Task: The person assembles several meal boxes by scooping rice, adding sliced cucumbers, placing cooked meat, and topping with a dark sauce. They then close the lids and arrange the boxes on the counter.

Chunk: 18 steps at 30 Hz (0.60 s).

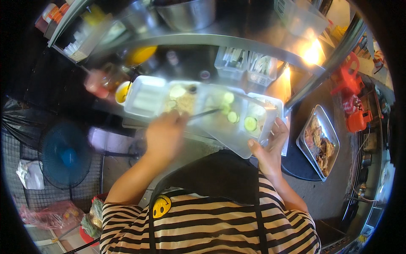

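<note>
Nearest the camera are the wearer's black-and-beige striped shirt [211,228] and black apron [211,173], below a translucent plastic container [237,142] that slants over a row of white meal trays [146,96]. Cucumber slices [250,123] show at the container; whether the paler ones farther left lie inside it or in a tray beneath, the blur does not settle.

The right hand [272,146] grips the container's right end, thumb on the near side and the other fingers round the far corner, probably to steady it while it overhangs the trays. The left hand [165,131] has its fingers closed round a dark, slim utensil [206,112], chopsticks or tongs, I cannot tell which. Its tip ends beside the pale slices, well ahead of those fingers; the low, slanting hold likely suits reaching in from the side.

The trays stand side by side, presumably to keep them all within reach; one bears crumbly tan food [185,103]. Behind them sit clear cutlery baskets [230,61]. To the right, fried meat [322,146] fills a metal tray [336,146] above a dark round stool [298,170]. Far left stands a blue fan [67,156].
</note>
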Each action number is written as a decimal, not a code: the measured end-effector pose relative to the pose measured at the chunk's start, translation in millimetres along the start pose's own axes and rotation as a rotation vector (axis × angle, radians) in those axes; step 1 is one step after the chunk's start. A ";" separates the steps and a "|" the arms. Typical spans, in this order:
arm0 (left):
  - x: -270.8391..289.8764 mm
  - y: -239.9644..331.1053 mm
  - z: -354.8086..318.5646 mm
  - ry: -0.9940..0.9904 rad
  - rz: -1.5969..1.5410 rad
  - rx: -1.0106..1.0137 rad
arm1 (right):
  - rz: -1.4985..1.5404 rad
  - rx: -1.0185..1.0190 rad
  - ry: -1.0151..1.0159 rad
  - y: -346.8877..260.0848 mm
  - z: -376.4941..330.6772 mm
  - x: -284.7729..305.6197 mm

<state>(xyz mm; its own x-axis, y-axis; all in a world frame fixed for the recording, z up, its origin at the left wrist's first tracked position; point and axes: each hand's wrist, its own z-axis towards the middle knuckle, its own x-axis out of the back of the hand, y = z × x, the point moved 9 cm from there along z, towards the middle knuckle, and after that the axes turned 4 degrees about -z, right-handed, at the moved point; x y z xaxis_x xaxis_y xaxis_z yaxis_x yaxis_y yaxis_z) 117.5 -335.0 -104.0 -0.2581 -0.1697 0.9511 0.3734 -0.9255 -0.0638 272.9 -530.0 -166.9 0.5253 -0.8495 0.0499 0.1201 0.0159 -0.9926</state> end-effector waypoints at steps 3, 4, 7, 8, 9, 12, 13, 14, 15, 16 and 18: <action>-6.6 -13.7 -3.9 -0.013 -0.022 0.019 | -0.013 -0.001 -0.002 5.9 1.8 0.0; -9.0 -13.0 -2.1 -0.019 -0.023 -0.001 | -0.014 0.012 -0.009 7.5 2.5 -0.7; -10.8 -9.8 7.9 -0.019 -0.019 -0.066 | -0.025 0.041 -0.043 3.4 3.9 -6.7; -9.4 -4.4 11.9 -0.017 -0.005 -0.099 | -0.022 0.039 -0.060 0.4 3.4 -8.2; -8.0 0.2 15.0 -0.015 0.008 -0.132 | -0.019 0.038 -0.076 -1.2 3.1 -9.4; -3.9 6.5 20.5 0.027 0.081 -0.206 | -0.015 0.042 -0.099 -0.5 4.0 -11.4; -3.8 4.4 19.6 0.014 0.083 -0.196 | 0.008 0.035 -0.092 -0.5 4.4 -11.0; -4.0 1.0 17.1 -0.001 0.084 -0.187 | 0.031 0.027 -0.084 0.3 4.3 -10.7; -3.4 -2.8 14.3 -0.015 0.086 -0.177 | 0.054 0.018 -0.077 0.9 4.3 -10.4; 0.6 -8.0 12.5 -0.020 0.045 -0.149 | 0.032 0.010 -0.067 1.2 4.6 -9.2; 14.0 -20.0 9.9 -0.034 -0.028 -0.094 | -0.003 -0.009 -0.048 4.0 6.1 -5.8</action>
<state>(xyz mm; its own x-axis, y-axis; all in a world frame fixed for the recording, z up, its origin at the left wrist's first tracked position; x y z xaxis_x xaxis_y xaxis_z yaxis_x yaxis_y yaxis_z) 115.2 -315.5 -86.4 -0.2361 -0.1327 0.9626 0.2804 -0.9578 -0.0633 275.5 -521.8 -170.4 0.5649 -0.8231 0.0582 0.1147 0.0085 -0.9934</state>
